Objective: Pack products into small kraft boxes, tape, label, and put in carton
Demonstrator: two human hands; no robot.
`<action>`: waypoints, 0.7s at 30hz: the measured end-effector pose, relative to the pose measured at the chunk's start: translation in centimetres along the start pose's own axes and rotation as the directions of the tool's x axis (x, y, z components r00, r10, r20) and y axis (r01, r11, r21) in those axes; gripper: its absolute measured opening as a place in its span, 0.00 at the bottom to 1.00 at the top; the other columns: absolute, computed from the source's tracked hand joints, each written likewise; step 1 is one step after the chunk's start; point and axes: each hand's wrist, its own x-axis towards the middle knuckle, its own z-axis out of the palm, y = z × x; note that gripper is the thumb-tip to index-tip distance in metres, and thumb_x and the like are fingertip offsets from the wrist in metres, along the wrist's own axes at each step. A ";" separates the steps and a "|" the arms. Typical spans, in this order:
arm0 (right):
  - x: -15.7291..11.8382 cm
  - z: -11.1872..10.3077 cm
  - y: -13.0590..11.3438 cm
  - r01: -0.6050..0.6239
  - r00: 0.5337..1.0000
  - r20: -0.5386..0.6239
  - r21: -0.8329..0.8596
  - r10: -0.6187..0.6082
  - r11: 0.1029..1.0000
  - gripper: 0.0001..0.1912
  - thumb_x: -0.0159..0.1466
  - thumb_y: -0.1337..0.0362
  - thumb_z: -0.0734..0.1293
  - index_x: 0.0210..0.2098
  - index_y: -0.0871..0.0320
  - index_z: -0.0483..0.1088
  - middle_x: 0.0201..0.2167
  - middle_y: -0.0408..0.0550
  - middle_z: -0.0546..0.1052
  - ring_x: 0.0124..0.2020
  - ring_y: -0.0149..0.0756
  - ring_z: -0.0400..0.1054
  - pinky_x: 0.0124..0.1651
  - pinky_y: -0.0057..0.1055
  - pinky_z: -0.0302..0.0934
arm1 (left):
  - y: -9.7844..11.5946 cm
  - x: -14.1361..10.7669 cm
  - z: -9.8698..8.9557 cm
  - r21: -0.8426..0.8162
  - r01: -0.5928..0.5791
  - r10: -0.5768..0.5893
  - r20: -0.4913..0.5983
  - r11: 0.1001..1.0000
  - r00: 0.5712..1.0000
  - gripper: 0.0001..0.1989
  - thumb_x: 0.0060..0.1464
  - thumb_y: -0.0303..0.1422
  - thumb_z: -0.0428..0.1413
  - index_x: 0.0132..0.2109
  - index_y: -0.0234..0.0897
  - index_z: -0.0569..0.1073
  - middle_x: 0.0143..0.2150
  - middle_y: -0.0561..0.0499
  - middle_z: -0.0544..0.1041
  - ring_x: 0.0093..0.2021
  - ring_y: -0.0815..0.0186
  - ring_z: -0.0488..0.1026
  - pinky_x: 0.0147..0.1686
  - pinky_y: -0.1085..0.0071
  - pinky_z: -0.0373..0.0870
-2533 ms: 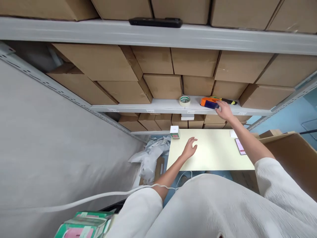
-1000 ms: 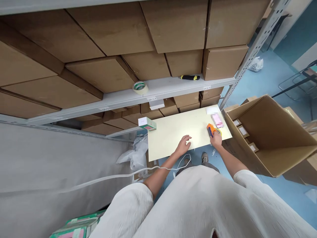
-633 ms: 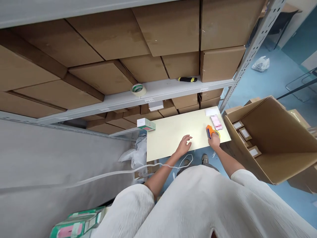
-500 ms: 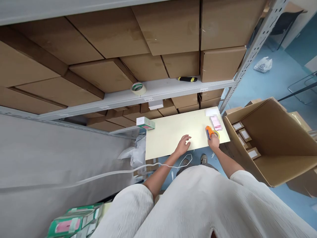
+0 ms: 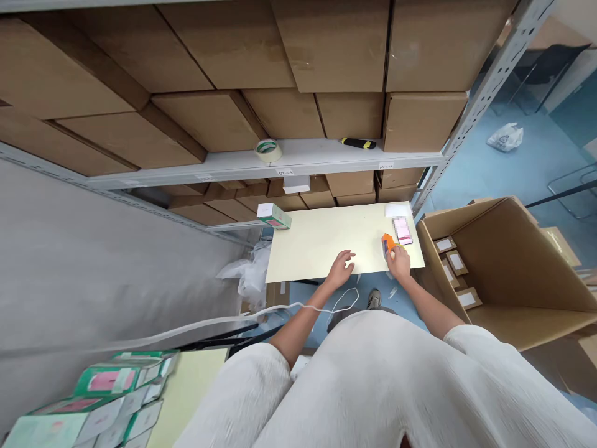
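Note:
My right hand (image 5: pixel 399 264) is closed around an orange tape dispenser (image 5: pixel 387 243) near the right end of the pale yellow tabletop (image 5: pixel 321 239). Part of the dispenser is hidden under the fingers. My left hand (image 5: pixel 340 270) hovers by the table's front edge, fingers apart and holding nothing. Just beyond the dispenser lies a phone (image 5: pixel 402 230) with a lit pinkish screen, and a white slip (image 5: pixel 396 211) is behind it. A green and white box (image 5: pixel 274 216) rests at the table's back left corner.
Shelves of cardboard boxes (image 5: pixel 340 46) rise ahead, with a tape roll (image 5: pixel 268 150) and a yellow-black utility knife (image 5: pixel 358 143) on the ledge. A large open carton (image 5: pixel 517 261) holding small boxes stands right. A white cable (image 5: pixel 196 326) crosses at left. Flattened green boxes (image 5: pixel 109 381) lie lower left.
The tape dispenser in my right hand has turned and shifted slightly left, its tape roll now mostly covered. My left hand stays open in about the same place. The camera view has shifted.

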 end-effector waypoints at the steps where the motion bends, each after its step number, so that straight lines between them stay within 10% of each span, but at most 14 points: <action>1: 0.0 -0.3 -0.3 0.032 0.999 -0.010 0.012 -0.032 0.999 0.12 0.73 0.56 0.61 0.45 0.55 0.72 0.45 0.58 0.77 0.49 0.51 0.67 0.49 0.41 0.62 | 0.0 -0.3 0.0 -0.001 -0.003 0.003 -0.011 1.000 1.000 0.17 0.64 0.28 0.55 0.58 0.40 0.78 0.70 0.39 0.70 0.57 0.57 0.80 0.53 0.57 0.82; 21: -10.6 -3.2 -9.4 0.418 0.876 0.173 0.189 -0.450 0.888 0.10 0.73 0.63 0.61 0.43 0.54 0.74 0.43 0.54 0.79 0.46 0.47 0.71 0.53 0.40 0.63 | -2.2 -18.7 1.1 -0.064 0.084 -0.097 -0.243 0.994 0.965 0.18 0.61 0.26 0.57 0.57 0.40 0.79 0.67 0.40 0.73 0.54 0.58 0.81 0.52 0.57 0.82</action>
